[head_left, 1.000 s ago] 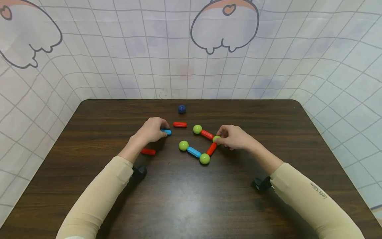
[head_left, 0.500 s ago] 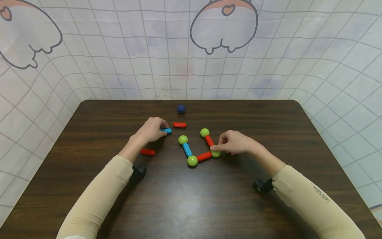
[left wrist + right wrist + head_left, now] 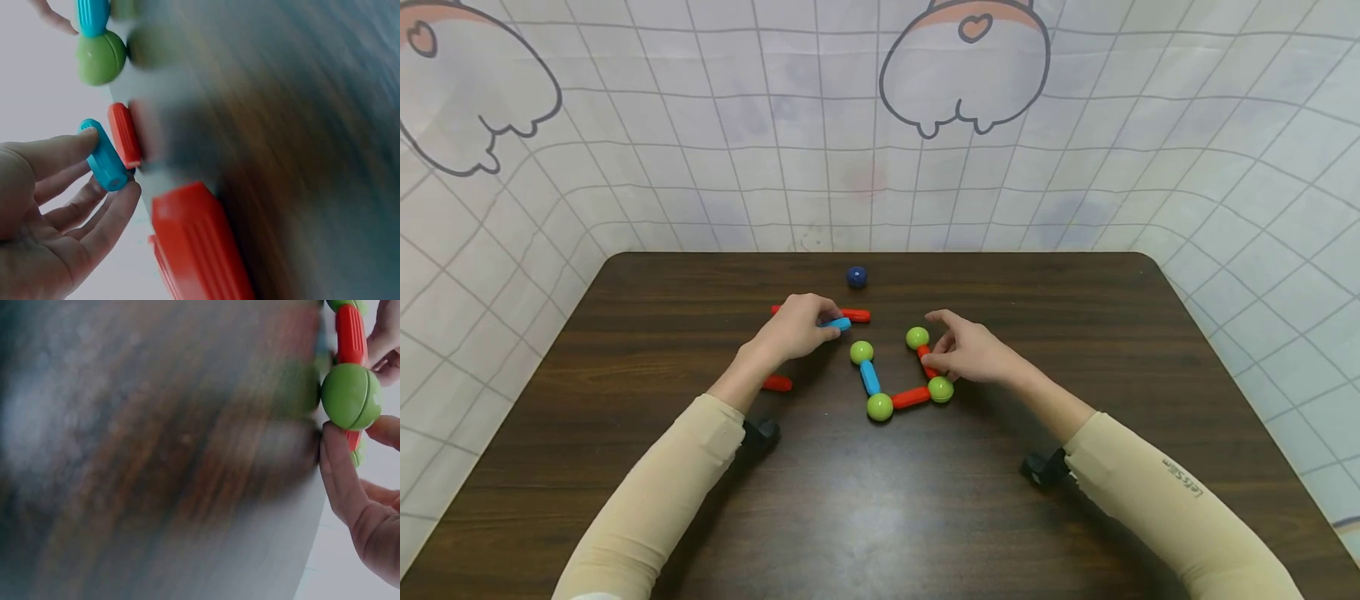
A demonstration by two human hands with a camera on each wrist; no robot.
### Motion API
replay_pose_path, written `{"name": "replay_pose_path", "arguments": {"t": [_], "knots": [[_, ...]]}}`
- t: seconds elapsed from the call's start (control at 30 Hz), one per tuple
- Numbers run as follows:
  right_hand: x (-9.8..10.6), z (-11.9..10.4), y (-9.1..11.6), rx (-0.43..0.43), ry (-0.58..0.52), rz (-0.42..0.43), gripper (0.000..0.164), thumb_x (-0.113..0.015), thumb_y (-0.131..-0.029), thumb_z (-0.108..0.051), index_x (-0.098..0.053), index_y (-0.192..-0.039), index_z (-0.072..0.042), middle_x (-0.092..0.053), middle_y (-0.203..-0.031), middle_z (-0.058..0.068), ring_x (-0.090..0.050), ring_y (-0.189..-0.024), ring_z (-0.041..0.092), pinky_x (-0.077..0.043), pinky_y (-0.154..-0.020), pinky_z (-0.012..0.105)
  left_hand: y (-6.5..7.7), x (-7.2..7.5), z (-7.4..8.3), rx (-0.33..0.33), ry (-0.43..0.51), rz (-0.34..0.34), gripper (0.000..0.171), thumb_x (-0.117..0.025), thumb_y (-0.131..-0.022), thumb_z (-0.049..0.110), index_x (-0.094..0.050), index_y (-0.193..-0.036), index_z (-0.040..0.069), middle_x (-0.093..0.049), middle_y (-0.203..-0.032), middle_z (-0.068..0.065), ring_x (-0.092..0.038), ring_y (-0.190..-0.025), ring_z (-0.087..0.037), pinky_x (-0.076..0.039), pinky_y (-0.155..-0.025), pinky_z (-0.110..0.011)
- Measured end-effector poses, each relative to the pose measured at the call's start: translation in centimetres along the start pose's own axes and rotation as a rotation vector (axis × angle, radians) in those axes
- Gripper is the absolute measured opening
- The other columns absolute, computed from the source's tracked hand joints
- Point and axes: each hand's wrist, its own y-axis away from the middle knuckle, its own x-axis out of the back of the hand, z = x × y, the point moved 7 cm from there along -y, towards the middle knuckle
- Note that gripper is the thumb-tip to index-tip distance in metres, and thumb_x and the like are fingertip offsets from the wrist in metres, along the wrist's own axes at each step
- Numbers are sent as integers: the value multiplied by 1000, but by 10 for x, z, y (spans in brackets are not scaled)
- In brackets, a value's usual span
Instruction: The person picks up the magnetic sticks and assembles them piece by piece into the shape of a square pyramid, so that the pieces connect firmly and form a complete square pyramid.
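Observation:
My left hand (image 3: 801, 327) pinches a blue rod (image 3: 106, 159) between thumb and fingertips, close to a red rod (image 3: 857, 316) on the table. To its right lies a joined U-shaped chain: a green ball (image 3: 861, 352), a blue rod (image 3: 869, 378), a green ball (image 3: 880, 407), a red rod (image 3: 912, 397), a green ball (image 3: 940, 389), a red rod (image 3: 924, 356) and a green ball (image 3: 917, 337). My right hand (image 3: 973, 350) is over the chain's right side, thumb and fingers spread apart. Its thumb overlaps the red rod; whether it touches cannot be told.
A dark blue ball (image 3: 857, 277) sits toward the back of the brown table (image 3: 865, 517). Another red rod (image 3: 777, 383) lies beneath my left wrist. Part of a further red rod (image 3: 776, 309) shows behind my left hand. A white gridded cloth (image 3: 820, 183) surrounds the back and sides.
The chain has turned clockwise under my right hand, which has since lifted its fingers from the corner ball and spread them. My left hand has shifted slightly right with the blue rod.

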Motion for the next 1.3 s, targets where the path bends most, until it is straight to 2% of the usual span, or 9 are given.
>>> {"name": "replay_pose_path", "arguments": {"t": [0.23,0.43,0.67,1.03,1.3], "knots": [[-6,-2,-1,-7,-39,-32,63,-69,-96,-8,-40,-151,-2,-67,-92,12,-68,-75,22,-61,-69,37,-3,-4,18,-43,14,3,24,-71,-98,13,-72,-120,1,-70,-108,-8,-60,-90,-23,-52,-77,-36],[-6,-4,-1,-21,-36,-5,60,-71,-96,-9,-43,-148,0,-67,-93,13,-69,-74,22,-61,-68,36,-10,-8,36,-118,20,48,22,-72,-97,9,-74,-118,2,-69,-107,-9,-63,-94,-23,-53,-81,-36],[-7,-5,-1,-37,-62,-6,62,-72,-96,-9,-42,-148,1,-66,-95,14,-71,-75,23,-61,-70,35,-17,-16,53,-152,62,52,22,-74,-96,9,-74,-117,2,-72,-101,-7,-66,-88,-19,-56,-77,-33],[-7,-4,-1,-39,-77,-4,63,-72,-96,-9,-40,-149,3,-65,-96,15,-72,-75,22,-61,-70,36,-25,-28,64,-159,80,20,20,-73,-97,12,-74,-116,5,-71,-97,-3,-65,-85,-17,-55,-73,-31],[-7,-1,-2,-45,-81,-10,63,-71,-97,-9,-39,-150,3,-65,-96,16,-72,-76,23,-61,-71,36,-28,-39,63,-151,33,-23,18,-72,-98,14,-74,-114,5,-70,-98,-3,-63,-86,-17,-54,-74,-31]]}}
